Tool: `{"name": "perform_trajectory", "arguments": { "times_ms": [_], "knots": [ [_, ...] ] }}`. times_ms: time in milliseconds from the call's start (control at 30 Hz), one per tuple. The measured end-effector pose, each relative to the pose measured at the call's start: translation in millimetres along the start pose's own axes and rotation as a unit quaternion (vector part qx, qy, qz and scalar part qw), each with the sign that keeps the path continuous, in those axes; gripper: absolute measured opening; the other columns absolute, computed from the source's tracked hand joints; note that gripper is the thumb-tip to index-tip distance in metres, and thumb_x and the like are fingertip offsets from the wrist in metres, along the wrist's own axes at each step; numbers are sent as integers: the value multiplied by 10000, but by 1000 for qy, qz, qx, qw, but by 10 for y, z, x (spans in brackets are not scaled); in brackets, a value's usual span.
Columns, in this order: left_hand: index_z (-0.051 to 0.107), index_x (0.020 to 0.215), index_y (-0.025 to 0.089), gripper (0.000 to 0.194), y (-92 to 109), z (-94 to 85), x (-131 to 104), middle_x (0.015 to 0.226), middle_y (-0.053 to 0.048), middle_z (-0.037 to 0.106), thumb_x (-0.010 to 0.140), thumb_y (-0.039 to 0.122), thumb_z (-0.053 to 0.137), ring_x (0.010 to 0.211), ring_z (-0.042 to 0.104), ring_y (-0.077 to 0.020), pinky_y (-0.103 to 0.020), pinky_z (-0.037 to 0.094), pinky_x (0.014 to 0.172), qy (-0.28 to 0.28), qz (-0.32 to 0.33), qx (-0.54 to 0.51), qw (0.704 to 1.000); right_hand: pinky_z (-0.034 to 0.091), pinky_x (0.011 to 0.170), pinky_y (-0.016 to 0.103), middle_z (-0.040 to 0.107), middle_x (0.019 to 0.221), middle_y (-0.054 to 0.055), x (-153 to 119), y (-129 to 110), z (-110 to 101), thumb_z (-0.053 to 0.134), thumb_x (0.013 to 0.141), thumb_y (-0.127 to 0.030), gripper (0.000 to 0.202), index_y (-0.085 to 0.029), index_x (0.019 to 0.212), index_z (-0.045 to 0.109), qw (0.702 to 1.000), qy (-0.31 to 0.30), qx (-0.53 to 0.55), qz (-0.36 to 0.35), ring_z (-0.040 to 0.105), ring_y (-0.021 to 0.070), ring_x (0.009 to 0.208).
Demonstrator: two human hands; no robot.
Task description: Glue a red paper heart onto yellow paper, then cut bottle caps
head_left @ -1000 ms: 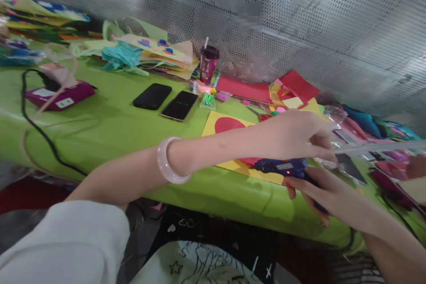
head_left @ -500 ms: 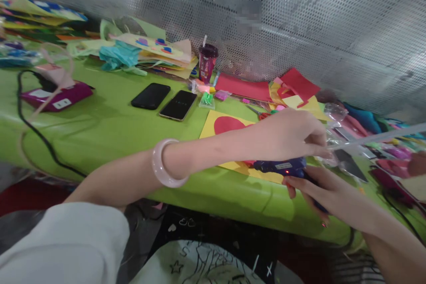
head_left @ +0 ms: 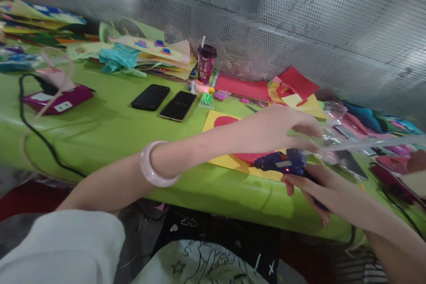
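Observation:
My right hand [head_left: 319, 188] is wrapped round a dark blue hot glue gun [head_left: 282, 163] with a small red light lit on its side. The gun's nozzle points left, over a red paper shape [head_left: 249, 157] on a yellow sheet [head_left: 213, 120]. A long translucent glue stick [head_left: 366, 143] extends right from behind the gun. Above the gun, my left hand [head_left: 282, 128] reaches across, thumb and fingers apart, fingertips close to the stick near the gun's rear. A pale pink bangle [head_left: 155, 164] is on my left wrist. My left forearm hides part of the paper.
Two phones [head_left: 151, 97] lie left of the sheet, near a lidded purple cup [head_left: 206, 64]. Coloured papers [head_left: 242, 86] lie along the perforated metal wall [head_left: 299, 17]. A purple power strip [head_left: 60, 97] with a black cord is at left. Another person's hand [head_left: 417, 164] shows at far right.
My left hand has moved slightly left, and its fingertips have parted from their pinch on the glue stick. The stick's far end has dipped. My right hand and the glue gun hardly moved.

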State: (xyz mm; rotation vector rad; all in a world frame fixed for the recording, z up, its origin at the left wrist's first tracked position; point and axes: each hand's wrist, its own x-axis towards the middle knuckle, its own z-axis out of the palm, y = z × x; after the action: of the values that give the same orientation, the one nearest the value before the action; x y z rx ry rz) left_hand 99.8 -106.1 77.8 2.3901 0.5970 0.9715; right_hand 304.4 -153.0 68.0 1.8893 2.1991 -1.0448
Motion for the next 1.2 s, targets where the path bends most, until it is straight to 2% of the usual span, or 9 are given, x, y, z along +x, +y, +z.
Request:
{"name": "perform_trajectory", "arguments": {
  "times_ms": [67,200,300,467,733,933,1200],
  "knots": [
    [673,974,144,179,-123,-54,-98,1028,-17,713,892,261,564,921,629,-134,-219,435,791,-15,-36,4,999,458,561,299,456,367,-79,10,26,-7,383,895,-547,383,-208,835,552,1000,-6,-21,-5,510,153,360],
    [693,868,170,142,-453,-53,-325,986,-24,718,852,276,600,899,639,-158,-243,436,767,-99,-113,17,989,460,638,319,472,337,-67,27,91,4,329,919,-563,448,-197,836,574,999,-13,-49,-5,529,161,376],
    [695,848,184,152,-632,38,-452,952,-32,714,811,320,636,878,639,-177,-268,432,773,-154,-118,38,980,446,582,302,456,331,-74,25,101,20,331,922,-540,426,-198,841,572,999,-10,-41,-7,514,155,349],
    [687,828,189,133,-717,152,-503,932,-31,710,830,256,572,849,637,-167,-263,428,766,-180,-114,44,976,471,597,321,463,331,-82,-9,38,29,373,907,-511,366,-199,921,562,1000,-1,-18,-14,556,189,368],
    [685,855,177,147,-749,165,-489,901,-38,702,806,229,557,804,624,-159,-260,428,728,-176,-120,61,975,481,627,343,503,337,-61,-50,75,46,369,893,-538,386,-208,868,567,999,21,-28,-11,589,209,425],
    [679,836,178,141,-786,180,-507,901,-34,702,802,254,565,792,622,-151,-254,436,720,-161,-143,49,975,468,734,389,536,345,-42,-57,182,60,349,879,-602,452,-212,864,578,999,31,-24,-3,632,236,500],
    [694,825,188,152,-860,203,-514,915,-32,713,797,294,588,827,637,-158,-258,450,753,-144,-153,22,977,480,621,326,564,354,-15,-18,98,99,335,893,-552,391,-235,771,527,997,43,-58,-12,633,220,482]
  ]
}}
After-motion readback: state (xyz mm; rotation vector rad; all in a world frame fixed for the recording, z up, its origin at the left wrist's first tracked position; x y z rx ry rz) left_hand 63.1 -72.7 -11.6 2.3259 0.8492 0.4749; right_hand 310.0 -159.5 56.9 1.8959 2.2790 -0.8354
